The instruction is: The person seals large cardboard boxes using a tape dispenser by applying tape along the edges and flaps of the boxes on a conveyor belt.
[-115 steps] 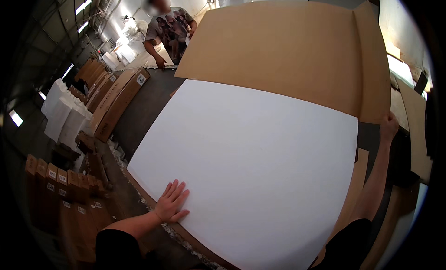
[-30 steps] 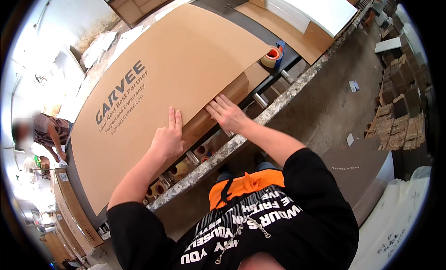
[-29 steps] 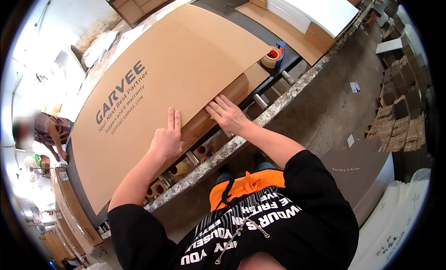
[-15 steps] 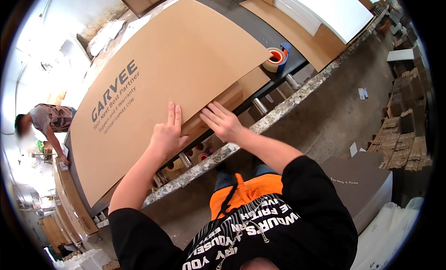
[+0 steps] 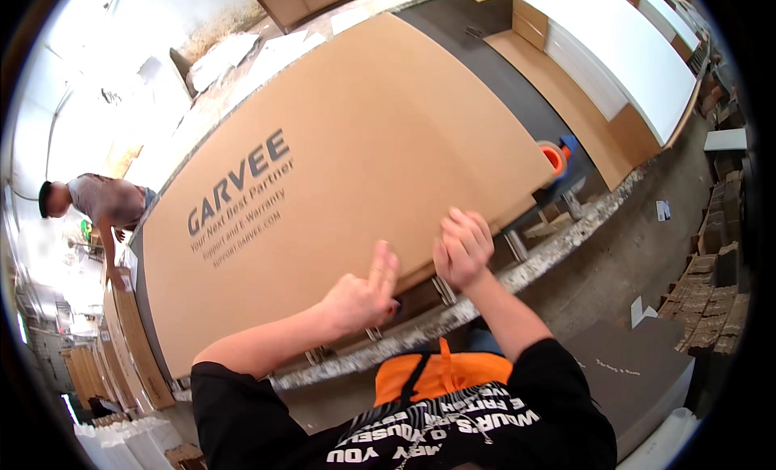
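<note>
A large brown cardboard carton (image 5: 364, 147) with dark printing on its top panel lies in front of me. My left hand (image 5: 364, 296) is at its near edge, index and middle fingers stretched out over the panel and the others bent. To the right, my right hand (image 5: 465, 250) is over the same edge, its fingers curled in; I see nothing in it. Whether either hand presses the cardboard is hard to tell. By the carton's right corner sits a tape dispenser (image 5: 556, 156) with an orange hub and blue end, partly covered by the panel.
The carton rests on a dark table (image 5: 485, 62) with metal rollers (image 5: 443, 290) along its near side. Another opened carton (image 5: 558, 106) with a white panel (image 5: 622, 54) stands at far right. A co-worker (image 5: 109, 207) bends over cartons at left. Stacked cardboard (image 5: 703, 284) lines the right.
The near side flap, folded down before, no longer shows beneath the top panel. My right hand has lifted and its fingers have curled. The whole view has shifted.
</note>
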`<state>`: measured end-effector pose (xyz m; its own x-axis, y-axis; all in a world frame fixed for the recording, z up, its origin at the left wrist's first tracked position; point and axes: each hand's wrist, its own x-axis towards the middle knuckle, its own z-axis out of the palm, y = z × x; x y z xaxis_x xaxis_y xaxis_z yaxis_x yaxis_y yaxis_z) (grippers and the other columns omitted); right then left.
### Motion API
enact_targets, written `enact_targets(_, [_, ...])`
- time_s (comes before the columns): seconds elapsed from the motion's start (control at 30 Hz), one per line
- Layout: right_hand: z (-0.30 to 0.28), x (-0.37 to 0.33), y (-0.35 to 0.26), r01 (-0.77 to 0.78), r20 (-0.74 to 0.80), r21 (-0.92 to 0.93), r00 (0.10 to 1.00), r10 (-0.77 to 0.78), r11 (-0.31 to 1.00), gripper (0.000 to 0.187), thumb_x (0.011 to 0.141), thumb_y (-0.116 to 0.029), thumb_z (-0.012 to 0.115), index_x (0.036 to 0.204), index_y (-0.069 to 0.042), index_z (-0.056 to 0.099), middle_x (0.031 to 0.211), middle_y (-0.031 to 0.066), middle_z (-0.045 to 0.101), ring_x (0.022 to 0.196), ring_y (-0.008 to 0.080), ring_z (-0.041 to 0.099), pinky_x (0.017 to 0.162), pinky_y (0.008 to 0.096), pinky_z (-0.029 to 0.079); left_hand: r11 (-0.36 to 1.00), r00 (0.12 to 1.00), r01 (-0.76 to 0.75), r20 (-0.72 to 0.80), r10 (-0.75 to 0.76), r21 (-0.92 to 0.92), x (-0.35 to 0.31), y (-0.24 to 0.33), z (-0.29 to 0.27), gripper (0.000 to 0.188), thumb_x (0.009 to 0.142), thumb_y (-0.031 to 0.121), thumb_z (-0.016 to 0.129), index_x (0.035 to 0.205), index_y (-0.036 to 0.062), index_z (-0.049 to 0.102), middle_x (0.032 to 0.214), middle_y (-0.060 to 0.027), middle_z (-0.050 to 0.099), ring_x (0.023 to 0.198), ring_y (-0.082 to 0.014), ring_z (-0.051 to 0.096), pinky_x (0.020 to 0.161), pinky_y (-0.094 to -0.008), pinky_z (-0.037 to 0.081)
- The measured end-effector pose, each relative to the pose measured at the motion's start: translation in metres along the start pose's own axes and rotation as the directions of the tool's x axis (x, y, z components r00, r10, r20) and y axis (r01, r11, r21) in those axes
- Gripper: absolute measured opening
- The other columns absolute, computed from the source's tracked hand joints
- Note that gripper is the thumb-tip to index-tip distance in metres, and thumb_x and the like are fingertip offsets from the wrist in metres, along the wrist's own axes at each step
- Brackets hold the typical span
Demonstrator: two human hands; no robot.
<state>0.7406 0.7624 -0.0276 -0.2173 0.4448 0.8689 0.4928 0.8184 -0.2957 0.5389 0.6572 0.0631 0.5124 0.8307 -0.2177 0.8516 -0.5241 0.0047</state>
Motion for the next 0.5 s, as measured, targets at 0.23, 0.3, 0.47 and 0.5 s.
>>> enact_targets(0.23, [0.010, -0.027, -0.039, -0.067, 0.023, -0.033, 0.997, 0.068, 0.997, 0.029, 0.085, -0.029, 0.055, 0.073, -0.004, 0.056, 0.100, 0.0167, 0.067, 0.098, 0.0349, 0.065, 0.090, 0.0486, 0.049, 0.888, 0.777, 0.372, -0.614, -0.140, 0.269, 0.115, -0.292, 0.063, 0.029, 0.091, 0.022, 0.058, 0.119, 0.0129, 0.061, 0.111, -0.0100, 0.065, 0.094, -0.0281, 0.063, 0.075, -0.0420, 0.051])
enact_targets(0.3, [0.008, -0.029, -0.043, -0.100, 0.019, -0.122, 0.995, 0.103, 0.987, 0.028, 0.085, -0.029, 0.055, 0.070, -0.005, 0.053, 0.098, 0.0157, 0.067, 0.095, 0.0342, 0.066, 0.089, 0.0481, 0.050, 0.835, 0.752, 0.391, -0.388, -0.532, -0.388, 0.173, -0.383, 0.039, 0.032, 0.100, 0.030, 0.046, 0.104, 0.0021, 0.060, 0.111, -0.0161, 0.063, 0.095, -0.0317, 0.060, 0.082, -0.0433, 0.047])
enact_targets(0.47, [0.029, -0.015, -0.056, -0.048, -0.178, -0.041, 0.983, 0.040, 0.998, 0.031, 0.085, -0.028, 0.056, 0.063, -0.009, 0.048, 0.084, 0.0115, 0.069, 0.090, 0.0307, 0.069, 0.084, 0.0467, 0.052, 0.501, 0.713, 0.514, 0.022, -0.701, -0.696, 0.133, -0.653, 0.028, 0.066, 0.104, 0.052, 0.034, 0.144, 0.0002, 0.045, 0.143, -0.0109, 0.052, 0.128, -0.0195, 0.051, 0.107, -0.0305, 0.039])
enact_targets(0.5, [0.030, -0.014, -0.054, -0.074, -0.154, -0.093, 0.986, 0.060, 0.993, 0.032, 0.084, -0.026, 0.059, 0.060, -0.010, 0.046, 0.079, 0.0104, 0.067, 0.087, 0.0277, 0.068, 0.072, 0.0430, 0.053, 0.499, 0.745, 0.475, 0.029, -0.666, -0.724, 0.161, -0.642, 0.042, 0.067, 0.104, 0.052, 0.033, 0.143, -0.0005, 0.047, 0.139, -0.0120, 0.056, 0.124, -0.0193, 0.054, 0.104, -0.0303, 0.042])
